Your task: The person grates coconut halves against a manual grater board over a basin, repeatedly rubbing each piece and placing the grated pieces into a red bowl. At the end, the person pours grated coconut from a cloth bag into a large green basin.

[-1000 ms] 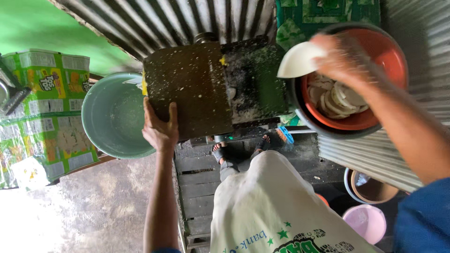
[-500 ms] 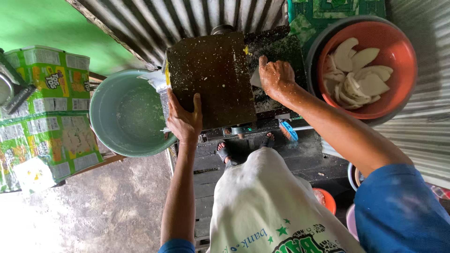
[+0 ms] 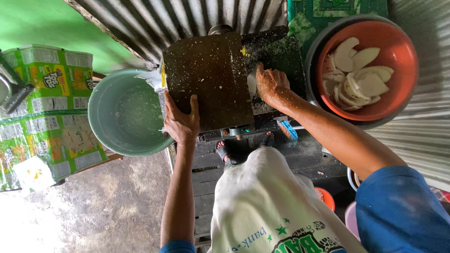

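My left hand (image 3: 182, 122) lies flat on the near edge of the dark, speckled cover (image 3: 209, 79) of the grating machine, fingers spread and thumb out to the side, gripping nothing, only pressing down on the panel. My right hand (image 3: 271, 84) is at the opening just to the right of that cover, fingers curled down around a white piece of coconut (image 3: 252, 83) that it pushes into the machine; only a sliver of the piece shows past my knuckles, so how firmly I hold it I cannot tell.

White flecks are scattered over the cover and over the darker body of the machine behind my right hand. At the left end of the machine a pale green basin (image 3: 125, 115) sits right against it, with a thin layer of white gratings in the bottom (and a little heap of the same white stuff at the spout above its rim). To the right, well clear of my right hand, an orange bowl (image 3: 403, 61) nested in a grey one holds more white coconut slices (image 3: 356, 72). Green printed cartons (image 3: 47, 107) stand at far left, beyond the basin. My feet in sandals (image 3: 243, 146) show below the machine.
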Available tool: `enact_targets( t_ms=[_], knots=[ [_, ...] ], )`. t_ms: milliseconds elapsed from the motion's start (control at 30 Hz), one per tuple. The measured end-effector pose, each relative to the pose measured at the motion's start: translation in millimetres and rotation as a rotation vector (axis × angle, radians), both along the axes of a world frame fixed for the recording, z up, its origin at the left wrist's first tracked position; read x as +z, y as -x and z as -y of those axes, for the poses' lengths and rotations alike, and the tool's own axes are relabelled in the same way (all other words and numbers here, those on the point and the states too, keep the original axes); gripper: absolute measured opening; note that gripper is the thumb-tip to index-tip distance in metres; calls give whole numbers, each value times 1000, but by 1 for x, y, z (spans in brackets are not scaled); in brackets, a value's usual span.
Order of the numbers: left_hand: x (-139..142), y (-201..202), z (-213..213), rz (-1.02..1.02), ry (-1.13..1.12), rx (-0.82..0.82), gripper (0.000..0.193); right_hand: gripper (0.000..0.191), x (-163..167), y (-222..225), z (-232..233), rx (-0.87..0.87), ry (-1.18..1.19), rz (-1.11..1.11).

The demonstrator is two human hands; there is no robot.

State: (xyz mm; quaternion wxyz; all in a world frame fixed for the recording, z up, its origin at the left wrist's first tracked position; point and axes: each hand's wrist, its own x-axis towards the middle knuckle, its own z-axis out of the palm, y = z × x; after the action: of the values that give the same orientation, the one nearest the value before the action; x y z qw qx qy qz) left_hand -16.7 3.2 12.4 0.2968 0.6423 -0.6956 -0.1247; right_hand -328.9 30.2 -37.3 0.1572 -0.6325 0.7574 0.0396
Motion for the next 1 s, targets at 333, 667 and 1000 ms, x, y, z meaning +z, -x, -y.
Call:
enact_targets(
  t_ms=[333, 667, 1000],
  knots=[
    [-3, 3, 3, 48, 40, 23, 88, 74, -16, 16, 4, 51, 6, 82],
    [-6, 3, 3, 66, -34, 29, 96, 32, -46, 20, 4, 75, 123, 156],
    [-2, 3, 3, 69, -25, 18, 95, 45, -4, 10, 13, 7, -118, 220]
  ],
)
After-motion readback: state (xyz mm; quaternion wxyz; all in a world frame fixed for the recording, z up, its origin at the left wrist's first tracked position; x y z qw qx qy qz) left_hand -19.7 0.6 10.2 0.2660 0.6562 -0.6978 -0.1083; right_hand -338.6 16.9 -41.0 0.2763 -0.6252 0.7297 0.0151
